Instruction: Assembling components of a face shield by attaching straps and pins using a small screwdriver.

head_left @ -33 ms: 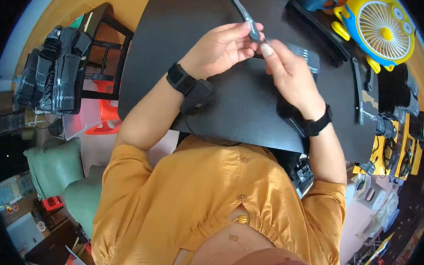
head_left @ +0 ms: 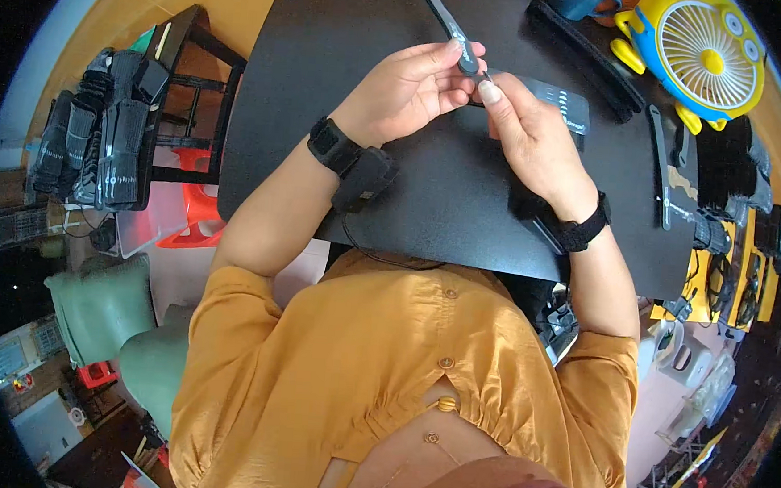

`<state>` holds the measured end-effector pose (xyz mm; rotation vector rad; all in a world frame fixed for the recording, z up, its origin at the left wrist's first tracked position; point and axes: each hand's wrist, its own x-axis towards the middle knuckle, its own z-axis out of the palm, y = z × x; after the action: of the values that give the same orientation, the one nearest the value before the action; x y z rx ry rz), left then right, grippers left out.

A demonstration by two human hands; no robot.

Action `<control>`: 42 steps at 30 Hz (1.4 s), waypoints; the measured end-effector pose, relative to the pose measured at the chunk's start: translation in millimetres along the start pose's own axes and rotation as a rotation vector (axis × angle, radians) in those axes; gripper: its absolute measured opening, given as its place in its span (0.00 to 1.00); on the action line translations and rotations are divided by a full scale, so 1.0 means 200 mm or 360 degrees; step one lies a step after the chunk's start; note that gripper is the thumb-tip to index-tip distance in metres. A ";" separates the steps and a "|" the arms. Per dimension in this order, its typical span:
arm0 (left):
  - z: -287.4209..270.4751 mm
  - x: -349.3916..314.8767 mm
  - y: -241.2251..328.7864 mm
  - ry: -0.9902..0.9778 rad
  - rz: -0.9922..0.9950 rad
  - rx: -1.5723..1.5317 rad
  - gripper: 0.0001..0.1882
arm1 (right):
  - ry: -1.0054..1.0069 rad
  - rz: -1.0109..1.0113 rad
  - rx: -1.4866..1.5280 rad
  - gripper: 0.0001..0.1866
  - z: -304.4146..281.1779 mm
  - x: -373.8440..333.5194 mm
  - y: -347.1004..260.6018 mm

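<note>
Fingers (head_left: 438, 57) pinch dark strap (head_left: 449, 24) (left hand (head_left: 404, 93)) and thin piece (head_left: 486, 76) (right hand (head_left: 544, 146)), yellow fan (head_left: 711, 62) near black strip (head_left: 585, 61)

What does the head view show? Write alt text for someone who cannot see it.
A person's left hand holds a narrow black strap near its rounded end above a dark table, with the right hand close beside that end; whether it grips anything is unclear. A yellow and blue fan stands at the picture's upper right.
</note>
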<state>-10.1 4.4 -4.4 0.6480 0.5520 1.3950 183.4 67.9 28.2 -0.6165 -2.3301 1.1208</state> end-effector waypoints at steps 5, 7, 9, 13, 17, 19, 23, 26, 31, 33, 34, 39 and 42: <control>0.02 -0.01 -0.02 0.0042 -0.0008 -0.0022 0.17 | -0.0030 0.0000 -0.0023 0.14 0.01 -0.01 -0.01; 0.02 -0.02 -0.03 0.0046 -0.0012 -0.0039 0.17 | -0.0067 0.0060 -0.0081 0.14 0.01 -0.01 -0.02; 0.02 -0.02 -0.03 0.0053 -0.0014 -0.0062 0.17 | -0.0035 -0.0007 -0.0127 0.13 0.01 -0.01 0.00; 0.03 -0.02 -0.03 0.0068 -0.0007 -0.0070 0.17 | 0.0045 -0.0094 -0.0299 0.11 0.02 -0.01 0.01; 0.03 -0.01 -0.04 0.0076 0.0035 0.0014 0.17 | 0.0051 -0.0019 -0.0373 0.11 0.01 -0.01 -0.01; 0.04 -0.01 -0.05 0.0093 0.0049 0.0073 0.17 | 0.0139 -0.0114 -0.0359 0.11 0.00 0.00 0.01; 0.06 -0.02 -0.05 0.0075 0.0066 -0.0027 0.17 | 0.0275 -0.0291 -0.0277 0.13 0.00 0.01 0.06; 0.06 -0.01 -0.04 0.0129 0.0111 -0.0093 0.17 | 0.0285 -0.0344 -0.0228 0.13 0.00 0.01 0.05; 0.07 -0.02 -0.04 0.0172 0.0131 -0.0188 0.17 | 0.0121 -0.0078 -0.0204 0.11 0.00 -0.02 -0.01; 0.08 -0.02 -0.04 0.0168 0.0140 -0.0196 0.17 | 0.0139 -0.0102 -0.0231 0.10 -0.01 -0.01 0.00; 0.07 -0.02 -0.04 0.0173 0.0138 -0.0199 0.17 | 0.0188 -0.0155 -0.0252 0.10 -0.01 -0.01 0.01; 0.07 -0.02 -0.04 0.0087 0.0163 -0.0224 0.17 | 0.0247 -0.0181 -0.0278 0.10 -0.01 -0.01 0.01; 0.07 -0.01 -0.05 0.0080 0.0150 -0.0254 0.17 | 0.0247 -0.0173 -0.0242 0.10 0.00 -0.01 0.03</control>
<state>6.1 -0.2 -1.1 0.5169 0.4488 1.5306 185.2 70.2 23.8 -0.6007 -2.2982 0.8228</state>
